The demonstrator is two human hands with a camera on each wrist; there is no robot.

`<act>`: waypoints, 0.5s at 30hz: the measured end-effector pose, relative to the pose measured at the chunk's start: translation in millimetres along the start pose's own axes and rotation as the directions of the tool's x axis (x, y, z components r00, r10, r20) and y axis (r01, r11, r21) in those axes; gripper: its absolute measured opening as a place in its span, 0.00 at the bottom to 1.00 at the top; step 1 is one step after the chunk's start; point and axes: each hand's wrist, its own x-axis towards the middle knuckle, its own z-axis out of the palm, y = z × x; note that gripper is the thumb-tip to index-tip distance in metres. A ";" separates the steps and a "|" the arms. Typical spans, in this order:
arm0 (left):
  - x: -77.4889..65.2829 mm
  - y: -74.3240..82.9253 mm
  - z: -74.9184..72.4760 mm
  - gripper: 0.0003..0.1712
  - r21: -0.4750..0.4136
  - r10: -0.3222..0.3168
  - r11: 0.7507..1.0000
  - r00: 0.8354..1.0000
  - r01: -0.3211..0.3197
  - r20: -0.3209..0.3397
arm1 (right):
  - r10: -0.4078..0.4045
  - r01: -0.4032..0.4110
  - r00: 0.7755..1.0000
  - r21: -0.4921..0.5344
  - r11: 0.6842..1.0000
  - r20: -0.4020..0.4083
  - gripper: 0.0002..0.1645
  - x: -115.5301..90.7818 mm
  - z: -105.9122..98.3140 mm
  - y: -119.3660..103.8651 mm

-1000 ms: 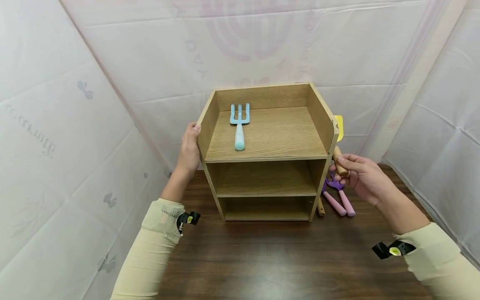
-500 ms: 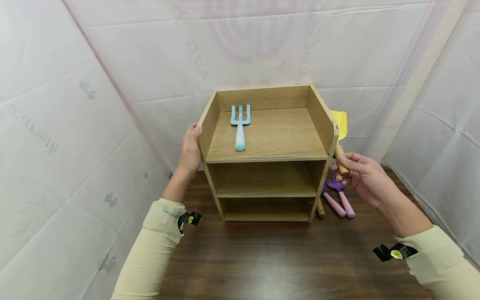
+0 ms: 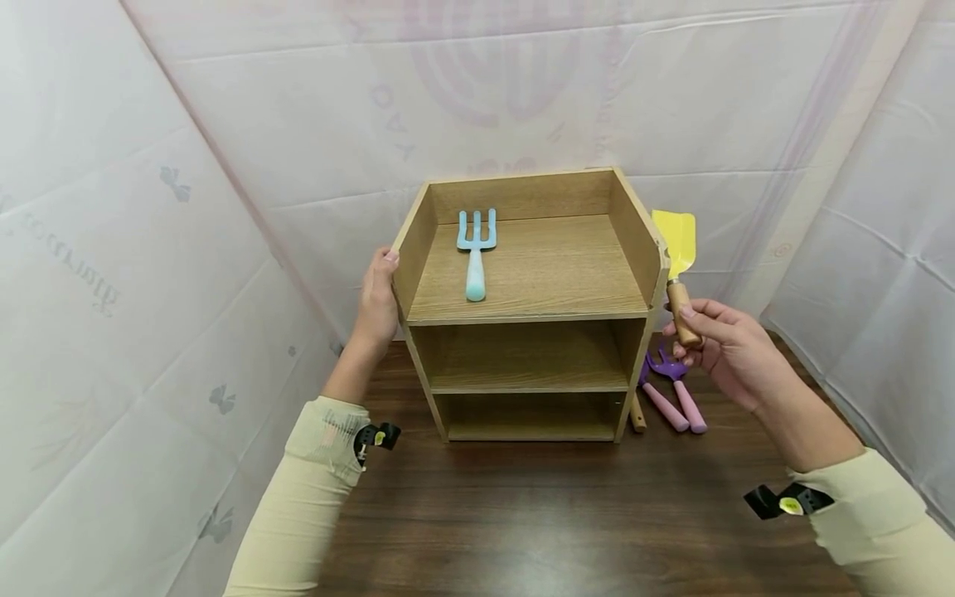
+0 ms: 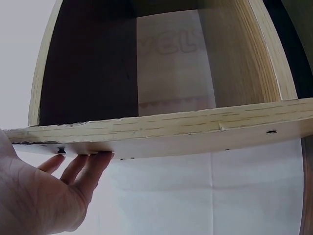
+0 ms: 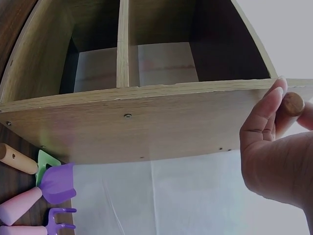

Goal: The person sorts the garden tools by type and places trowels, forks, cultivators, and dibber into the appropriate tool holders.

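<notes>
A small wooden shelf unit stands on the table. My left hand rests along its left side, the fingers lying against the outer face of the panel. Thumb and fingers of my right hand pinch the wooden handle of a yellow garden trowel, held blade up just beside the right panel. In the right wrist view only the butt of that handle shows; the blade is hidden. A light blue hand fork lies on the top shelf, tines toward the back.
On the table right of the unit lie a purple hand fork with a pink handle, a purple shovel and a green tool with a wooden handle. Raised side walls edge the top shelf. White cloth walls enclose the table.
The yellow trowel's blade has come out from behind the right panel and now shows fully, as the right hand shifted slightly right and turned it. The left hand stays put.
</notes>
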 end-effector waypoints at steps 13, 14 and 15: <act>1.2 -3.7 -7.7 0.30 0.002 -0.003 1.000 1.000 0.003 0.001 | 0.014 -0.015 1.000 0.011 1.000 0.016 0.11 4.1 -0.1 4.0; 1.0 -4.0 -8.9 0.29 0.000 -0.004 1.000 1.000 0.004 -0.004 | 0.016 -0.016 1.000 0.014 1.000 0.017 0.10 4.4 0.1 4.2; 0.9 -4.2 -9.9 0.29 -0.002 -0.006 1.000 1.000 0.006 -0.006 | 0.016 -0.016 1.000 0.015 1.000 0.017 0.11 4.7 0.2 4.5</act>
